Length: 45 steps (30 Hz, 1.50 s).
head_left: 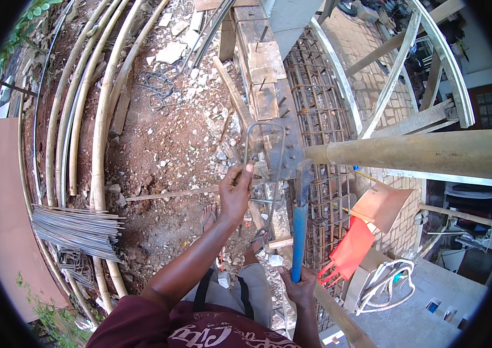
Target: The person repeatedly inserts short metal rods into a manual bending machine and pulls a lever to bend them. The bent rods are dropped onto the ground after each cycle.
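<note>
My left hand (236,192) is closed on one end of a thin steel bar bent into a partly formed rectangular rebar stirrup (284,152). The stirrup lies over the edge of a timber bench studded with upright steel pins (283,95). Low on the right, my right hand (299,285) wraps round the lower end of the blue handle of a rebar bending bar (299,240). Its dark metal head rests at the bench among the pins, close to the stirrup's right side. Whether the head touches the stirrup I cannot tell.
Tied rebar cages (318,93) lie just right of the bench, with a thick bamboo pole (408,153) crossing above. Bamboo poles (102,116) and a bundle of cut rods (77,231) are on the left. Finished stirrups (159,84) lie on rubble. A red bag (352,246) hangs at right.
</note>
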Available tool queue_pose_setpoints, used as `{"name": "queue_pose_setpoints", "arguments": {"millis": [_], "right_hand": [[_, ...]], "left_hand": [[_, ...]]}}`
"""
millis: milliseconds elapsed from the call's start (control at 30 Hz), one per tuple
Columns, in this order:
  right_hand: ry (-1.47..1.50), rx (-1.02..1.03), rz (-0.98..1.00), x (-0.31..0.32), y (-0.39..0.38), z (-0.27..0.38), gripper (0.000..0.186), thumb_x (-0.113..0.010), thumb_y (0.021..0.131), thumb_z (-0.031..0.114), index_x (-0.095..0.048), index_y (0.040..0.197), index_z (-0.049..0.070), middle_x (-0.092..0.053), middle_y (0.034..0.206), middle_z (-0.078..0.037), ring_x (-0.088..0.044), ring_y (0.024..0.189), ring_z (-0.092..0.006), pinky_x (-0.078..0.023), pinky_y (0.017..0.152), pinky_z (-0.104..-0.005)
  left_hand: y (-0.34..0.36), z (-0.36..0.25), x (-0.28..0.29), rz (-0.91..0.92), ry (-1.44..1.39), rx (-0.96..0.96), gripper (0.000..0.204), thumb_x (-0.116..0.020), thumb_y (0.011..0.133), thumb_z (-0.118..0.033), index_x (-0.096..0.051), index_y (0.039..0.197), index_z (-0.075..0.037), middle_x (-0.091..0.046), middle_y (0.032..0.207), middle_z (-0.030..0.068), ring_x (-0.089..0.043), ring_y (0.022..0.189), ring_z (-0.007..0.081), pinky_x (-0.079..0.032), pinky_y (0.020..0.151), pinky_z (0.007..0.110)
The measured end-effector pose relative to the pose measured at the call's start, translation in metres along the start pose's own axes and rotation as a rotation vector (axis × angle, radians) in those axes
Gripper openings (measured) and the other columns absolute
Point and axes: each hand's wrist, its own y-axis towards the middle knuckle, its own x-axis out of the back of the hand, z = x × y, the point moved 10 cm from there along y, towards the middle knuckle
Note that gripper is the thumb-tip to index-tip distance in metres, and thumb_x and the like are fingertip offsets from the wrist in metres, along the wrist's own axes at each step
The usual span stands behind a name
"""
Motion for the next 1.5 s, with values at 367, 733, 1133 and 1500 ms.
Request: {"name": "queue_pose_setpoints", "arguments": {"millis": [367,733,1133,1500], "right_hand": [[0.215,-0.377,-0.165,-0.047,-0.044,0.012,0.037,-0.088,0.092,0.016,-0.061,0.070,0.005,-0.056,0.058,0.002,-0.051,0.056,-0.0056,-0.042,0.053,-0.0282],[0.124,-0.299,-0.248,0.035,-0.023,-0.040,0.034,-0.079,0.101,0.027,-0.062,0.084,0.003,-0.049,0.072,0.000,-0.043,0.069,-0.0107,-0.037,0.060,-0.0331],[-0.548,-0.112,0.228,0.163,0.217,-0.117,0.053,-0.083,0.091,0.055,-0.075,0.081,0.003,-0.055,0.060,-0.007,-0.051,0.057,-0.0206,-0.043,0.059,-0.0426],[-0.737,0.239,0.442,0.160,0.324,-0.078,0.055,-0.087,0.086,0.054,-0.070,0.071,0.004,-0.054,0.058,-0.009,-0.052,0.057,-0.0238,-0.042,0.060,-0.0436]], "left_hand": [[0.135,0.038,-0.031,-0.070,-0.230,0.226,0.033,-0.061,0.113,-0.040,-0.068,0.113,-0.008,-0.050,0.072,-0.0045,-0.040,0.055,0.0060,-0.032,0.047,0.025],[0.248,-0.030,-0.046,-0.029,0.199,0.150,0.044,-0.083,0.096,-0.047,-0.067,0.095,-0.006,-0.035,0.064,-0.0061,-0.030,0.050,0.0106,-0.024,0.045,0.032],[0.234,-0.036,-0.043,-0.108,0.187,0.180,0.035,-0.082,0.097,-0.042,-0.066,0.081,-0.015,-0.035,0.068,-0.0067,-0.028,0.056,0.0108,-0.023,0.051,0.033],[0.230,-0.038,-0.042,-0.137,0.217,0.152,0.040,-0.087,0.093,-0.042,-0.062,0.089,-0.011,-0.033,0.064,-0.0093,-0.024,0.051,0.0068,-0.019,0.046,0.029]]}}
